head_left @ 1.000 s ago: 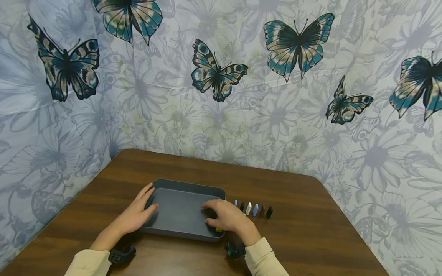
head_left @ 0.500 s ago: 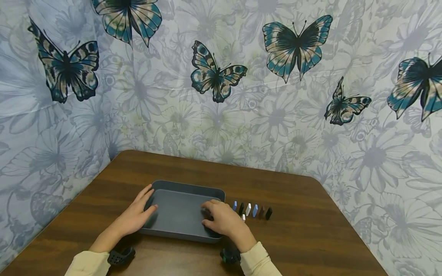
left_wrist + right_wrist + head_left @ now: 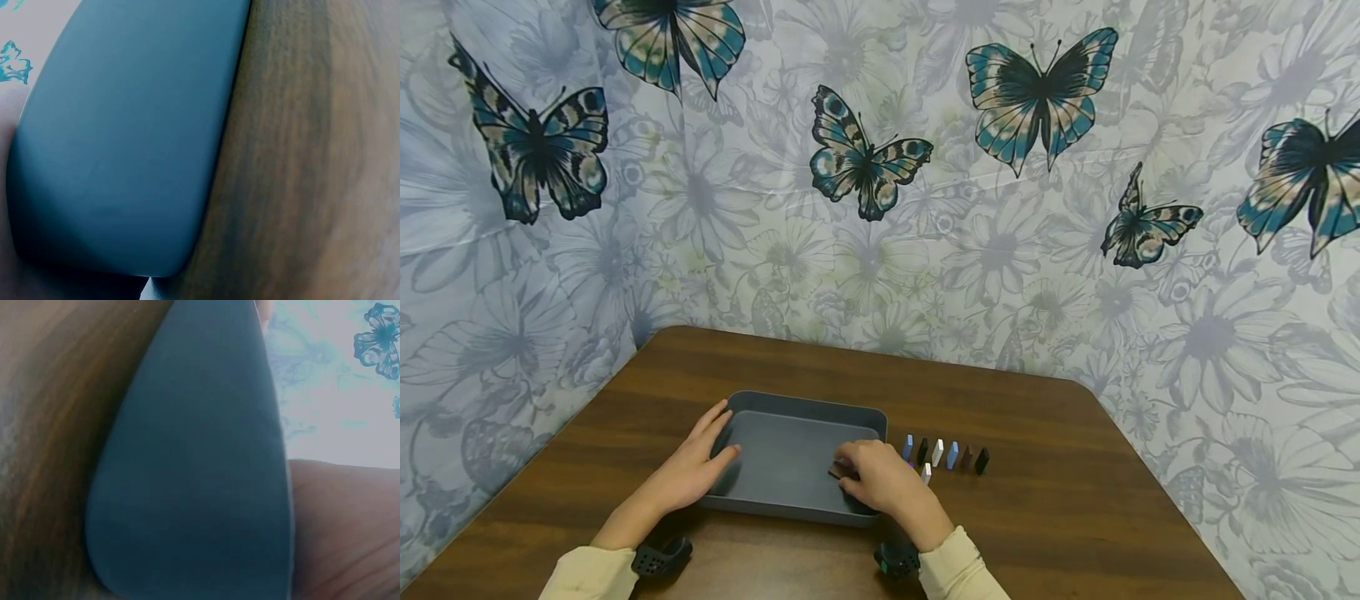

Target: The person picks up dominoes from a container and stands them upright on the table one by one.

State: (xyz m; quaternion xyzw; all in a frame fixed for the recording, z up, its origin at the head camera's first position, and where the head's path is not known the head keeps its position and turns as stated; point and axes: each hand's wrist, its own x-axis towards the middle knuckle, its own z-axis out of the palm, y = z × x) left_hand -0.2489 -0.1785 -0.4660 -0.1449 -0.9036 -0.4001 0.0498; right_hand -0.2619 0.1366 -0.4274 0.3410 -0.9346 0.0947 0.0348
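A grey rectangular tray (image 3: 782, 454) lies on the wooden table. My left hand (image 3: 688, 467) rests at its left end, fingers extended along the rim and thumb over the inside. Above the tray's right part, my right hand (image 3: 880, 475) pinches a small dark block (image 3: 833, 475) between thumb and fingers; most of that block is hidden. Both wrist views show mainly the tray's outer wall (image 3: 131, 137), and the right wrist view adds part of my right hand (image 3: 344, 525) beyond the rim.
Right of the tray, several small domino-like blocks stand upright in a row, among them a blue block (image 3: 952, 455), a white block (image 3: 937, 452) and a black block (image 3: 982, 461). Another white block (image 3: 927, 473) stands nearer. A butterfly-patterned wall covering (image 3: 872, 275) hangs behind the table.
A dark block now shows at my right fingertips. The yellow piece seen under that hand a second ago is out of sight. My left hand keeps its place on the tray.
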